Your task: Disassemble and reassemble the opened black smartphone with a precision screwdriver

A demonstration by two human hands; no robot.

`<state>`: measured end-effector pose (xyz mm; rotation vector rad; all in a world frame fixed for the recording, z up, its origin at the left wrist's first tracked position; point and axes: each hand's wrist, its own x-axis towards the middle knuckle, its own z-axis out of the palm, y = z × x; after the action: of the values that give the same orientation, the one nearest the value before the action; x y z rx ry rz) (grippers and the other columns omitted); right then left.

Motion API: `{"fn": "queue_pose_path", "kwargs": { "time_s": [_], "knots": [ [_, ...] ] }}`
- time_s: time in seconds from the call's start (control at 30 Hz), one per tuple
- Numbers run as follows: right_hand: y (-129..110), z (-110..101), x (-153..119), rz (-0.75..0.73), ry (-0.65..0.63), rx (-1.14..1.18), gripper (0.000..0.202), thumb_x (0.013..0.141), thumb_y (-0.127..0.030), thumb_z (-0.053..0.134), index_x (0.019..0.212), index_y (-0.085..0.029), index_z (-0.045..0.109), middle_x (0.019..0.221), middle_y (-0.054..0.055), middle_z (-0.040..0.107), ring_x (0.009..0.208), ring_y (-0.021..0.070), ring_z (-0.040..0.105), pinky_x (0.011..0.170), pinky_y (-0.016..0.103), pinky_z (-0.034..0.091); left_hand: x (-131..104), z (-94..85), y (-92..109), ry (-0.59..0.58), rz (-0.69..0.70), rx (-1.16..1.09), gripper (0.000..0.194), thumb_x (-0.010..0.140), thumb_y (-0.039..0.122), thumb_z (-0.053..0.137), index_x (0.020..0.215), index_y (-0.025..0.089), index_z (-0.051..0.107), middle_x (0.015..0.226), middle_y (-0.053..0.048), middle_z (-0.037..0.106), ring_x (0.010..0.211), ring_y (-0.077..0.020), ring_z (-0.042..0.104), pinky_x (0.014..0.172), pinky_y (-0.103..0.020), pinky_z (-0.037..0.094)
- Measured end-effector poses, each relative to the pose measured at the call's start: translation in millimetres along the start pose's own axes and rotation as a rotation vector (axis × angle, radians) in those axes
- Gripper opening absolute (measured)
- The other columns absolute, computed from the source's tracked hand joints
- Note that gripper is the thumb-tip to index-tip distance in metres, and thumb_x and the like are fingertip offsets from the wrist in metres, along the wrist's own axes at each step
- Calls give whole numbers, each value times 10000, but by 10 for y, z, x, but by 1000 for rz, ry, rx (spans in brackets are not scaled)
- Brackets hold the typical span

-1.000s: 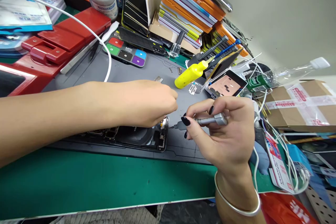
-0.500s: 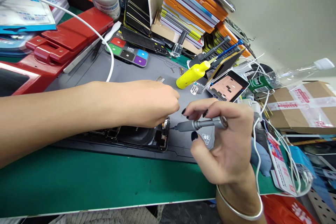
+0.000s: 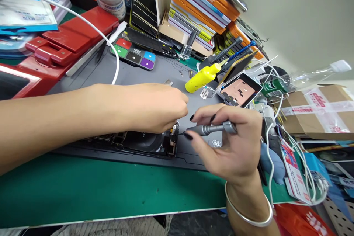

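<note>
An opened phone (image 3: pixel 148 143) lies on the grey work mat (image 3: pixel 190 158), its inner parts showing. My left hand (image 3: pixel 162 108) is closed and rests over the phone's far side near its right end. Its fingertips are hidden beneath it, so what they grip cannot be made out. In my right hand (image 3: pixel 239 142) is a small grey screwdriver (image 3: pixel 206 129), held nearly level between thumb and fingers. The driver's thin tip points left at the phone's right end; whether it touches is too small to tell.
Behind my hands stand a yellow bottle (image 3: pixel 201 80) and a small device with a pinkish screen (image 3: pixel 240 91). A red clamp-like tool (image 3: pixel 69 42) sits at the left. White cables (image 3: pixel 268 155) hang beside my right wrist. A cardboard box (image 3: pixel 318 112) is farther right.
My right hand has shifted slightly left, and its thumb has moved up against the front of the screwdriver. My left hand and the phone look nearly unmoved.
</note>
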<state>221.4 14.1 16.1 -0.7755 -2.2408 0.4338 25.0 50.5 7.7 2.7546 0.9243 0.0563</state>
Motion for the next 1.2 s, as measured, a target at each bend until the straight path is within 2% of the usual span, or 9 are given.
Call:
{"fn": "queue_pose_path", "kwargs": {
  "time_s": [0.1, 0.2, 0.33, 0.5, 0.63, 0.87, 1.1, 1.2],
  "knots": [
    [-13, 1, 14, 41, 79, 16, 323, 768, -53, 695, 895, -235, 461, 771, -26, 636, 611, 121, 633, 560, 294, 516, -1, 0, -3, -1, 8, -2, 147, 882, 157, 563, 774, 165, 662, 805, -31, 625, 565, -137, 519, 502, -317, 267],
    [-11, -35, 29, -11, 187, -14, 339, 746, -56, 710, 914, -234, 475, 744, -38, 614, 614, 135, 648, 557, 312, 508, -3, -14, 10, -1, 10, 1, 122, 879, 164, 577, 797, 165, 667, 806, -31, 625, 573, -136, 521, 499, -312, 256],
    [23, -81, 40, -8, 224, -54, 355, 753, -48, 709, 943, -242, 479, 767, -38, 597, 641, 136, 644, 548, 303, 519, -1, -8, 63, 13, 82, -74, 81, 853, 161, 620, 817, 184, 689, 856, -37, 662, 744, -189, 633, 555, -297, 348],
    [55, -91, 5, 59, 217, -16, 367, 788, -48, 683, 984, -266, 461, 815, -41, 594, 649, 127, 624, 546, 298, 511, 19, 65, 92, -45, 135, -137, 127, 825, 98, 641, 795, 203, 705, 854, -17, 696, 816, -204, 681, 592, -295, 407],
    [53, -87, -27, 124, 185, 36, 346, 825, -66, 672, 985, -274, 448, 837, -27, 593, 676, 137, 625, 574, 321, 527, 14, 123, 48, -12, 159, -195, 145, 814, 97, 650, 792, 228, 707, 848, 4, 699, 801, -193, 675, 585, -296, 400],
    [103, -62, -7, 201, 201, 74, 317, 853, -84, 651, 968, -276, 427, 840, -38, 568, 684, 115, 605, 514, 246, 518, 4, 208, 14, 64, 153, -305, 173, 857, 122, 591, 797, 236, 706, 846, 10, 665, 773, -156, 642, 603, -286, 394],
    [185, -80, 12, 257, 216, 45, 293, 849, -108, 642, 942, -265, 412, 818, -48, 567, 675, 101, 593, 490, 210, 492, -8, 239, 23, 31, 108, -343, 167, 879, 147, 556, 821, 244, 678, 898, 11, 637, 782, -161, 607, 643, -297, 392],
    [220, -99, 17, 274, 194, 23, 272, 851, -126, 631, 934, -261, 410, 819, -50, 584, 628, 89, 579, 500, 215, 490, -21, 271, 31, 54, 106, -360, 174, 886, 137, 532, 805, 238, 648, 894, 6, 629, 791, -165, 591, 652, -296, 389]
  ]
}}
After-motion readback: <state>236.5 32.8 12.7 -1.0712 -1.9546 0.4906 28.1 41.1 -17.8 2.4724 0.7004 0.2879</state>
